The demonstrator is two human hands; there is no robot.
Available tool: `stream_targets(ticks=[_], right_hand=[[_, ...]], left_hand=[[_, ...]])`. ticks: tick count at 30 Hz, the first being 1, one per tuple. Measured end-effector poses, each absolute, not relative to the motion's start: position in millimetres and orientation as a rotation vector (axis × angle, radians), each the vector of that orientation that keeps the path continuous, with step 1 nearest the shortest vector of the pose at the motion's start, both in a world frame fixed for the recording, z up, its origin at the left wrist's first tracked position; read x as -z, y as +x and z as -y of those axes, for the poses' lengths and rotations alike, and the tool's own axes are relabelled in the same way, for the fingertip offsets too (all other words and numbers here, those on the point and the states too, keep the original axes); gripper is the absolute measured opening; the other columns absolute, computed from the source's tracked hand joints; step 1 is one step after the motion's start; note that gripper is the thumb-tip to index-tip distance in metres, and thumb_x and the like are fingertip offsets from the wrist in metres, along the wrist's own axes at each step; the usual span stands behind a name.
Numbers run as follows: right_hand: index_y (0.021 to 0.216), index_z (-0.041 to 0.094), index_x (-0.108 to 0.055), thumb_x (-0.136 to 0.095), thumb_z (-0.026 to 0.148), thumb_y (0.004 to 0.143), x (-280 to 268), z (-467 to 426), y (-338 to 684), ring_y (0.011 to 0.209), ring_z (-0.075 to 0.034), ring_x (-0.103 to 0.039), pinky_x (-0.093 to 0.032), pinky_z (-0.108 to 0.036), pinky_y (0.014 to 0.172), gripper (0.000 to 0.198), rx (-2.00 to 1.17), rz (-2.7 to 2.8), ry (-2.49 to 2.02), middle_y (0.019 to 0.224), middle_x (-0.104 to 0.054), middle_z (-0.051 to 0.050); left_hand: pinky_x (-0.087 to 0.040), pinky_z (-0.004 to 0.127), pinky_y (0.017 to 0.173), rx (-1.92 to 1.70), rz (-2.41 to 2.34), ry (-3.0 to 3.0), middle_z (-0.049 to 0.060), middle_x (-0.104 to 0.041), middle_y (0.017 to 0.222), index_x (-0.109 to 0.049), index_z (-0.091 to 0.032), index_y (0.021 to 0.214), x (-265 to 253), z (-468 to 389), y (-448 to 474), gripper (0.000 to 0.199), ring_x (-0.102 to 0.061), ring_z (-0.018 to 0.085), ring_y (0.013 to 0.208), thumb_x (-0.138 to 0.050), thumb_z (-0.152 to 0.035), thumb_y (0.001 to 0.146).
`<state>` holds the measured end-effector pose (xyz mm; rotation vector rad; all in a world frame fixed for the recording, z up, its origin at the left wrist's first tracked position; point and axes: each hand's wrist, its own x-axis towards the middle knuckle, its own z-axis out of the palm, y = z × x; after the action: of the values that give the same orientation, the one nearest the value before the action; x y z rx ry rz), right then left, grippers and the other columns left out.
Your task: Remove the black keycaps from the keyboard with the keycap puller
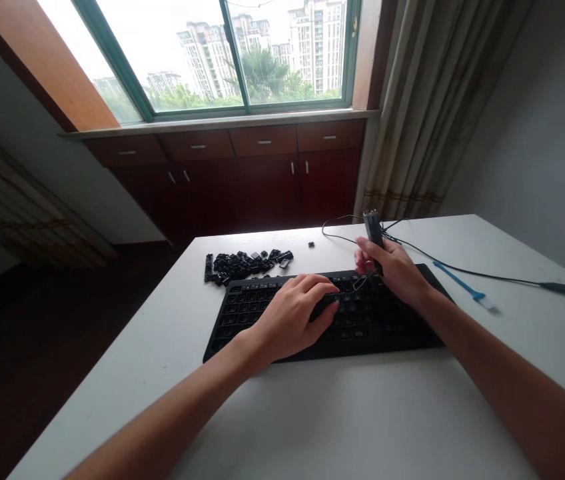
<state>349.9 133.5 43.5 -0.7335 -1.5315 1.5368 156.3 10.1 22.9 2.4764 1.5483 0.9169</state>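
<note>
A black keyboard lies on the white table, with many of its keycaps off. My left hand rests over its middle, thumb and forefinger apart on the keys; I make out nothing held. In my right hand is a keycap puller with a black handle, gripped above the keyboard's right half. Its thin wire loops point down at the keys; whether they touch one I cannot tell. Behind the keyboard at the left is a pile of loose black keycaps. One small keycap lies apart from it.
A blue brush lies right of the keyboard. The black cable runs behind it to a plug near the table's right edge. Beyond the white table stand a red-brown cabinet and a window.
</note>
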Motion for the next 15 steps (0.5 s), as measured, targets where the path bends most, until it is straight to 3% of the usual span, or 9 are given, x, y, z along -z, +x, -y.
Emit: stream_targets(ticks=[3, 7, 15], right_hand=[[0.075, 0.02, -0.057, -0.078, 0.056, 0.08, -41.2, -131.0, 343.4, 0.057, -0.011, -0.055, -0.048, -0.024, 0.055, 0.042, -1.696, 1.314, -0.652, 0.065, -0.058, 0.003], [0.067, 0.022, -0.048, -0.079, 0.054, 0.08, -39.6, -127.9, 337.9, 0.042, -0.007, -0.033, -0.03, -0.022, 0.04, 0.046, -1.734, 1.167, -0.593, 0.051, -0.04, 0.008], [0.052, 0.024, -0.028, -0.074, 0.043, 0.081, -37.7, -123.9, 336.4, 0.039, -0.007, -0.016, -0.014, -0.024, 0.036, 0.058, -1.816, 1.09, -0.636, 0.043, -0.021, 0.009]], left_hand=[[-0.054, 0.048, 0.098, -0.866, -1.559, 2.493, 0.01, -0.068, 0.122, -0.062, -0.023, 0.124, -23.0, -22.8, 169.5, 0.028, -0.063, 0.028, 0.111, -0.057, -0.036, 0.1], [-0.054, 0.05, 0.097, -0.84, -1.598, 2.499, 0.01, -0.068, 0.122, -0.064, -0.023, 0.122, -17.7, -30.1, 183.6, 0.032, -0.062, 0.03, 0.11, -0.062, -0.041, 0.095], [-0.052, 0.052, 0.099, -0.876, -1.653, 2.493, 0.01, -0.067, 0.126, -0.066, -0.024, 0.124, -8.0, -24.1, 188.7, 0.031, -0.06, 0.031, 0.116, -0.06, -0.038, 0.097]])
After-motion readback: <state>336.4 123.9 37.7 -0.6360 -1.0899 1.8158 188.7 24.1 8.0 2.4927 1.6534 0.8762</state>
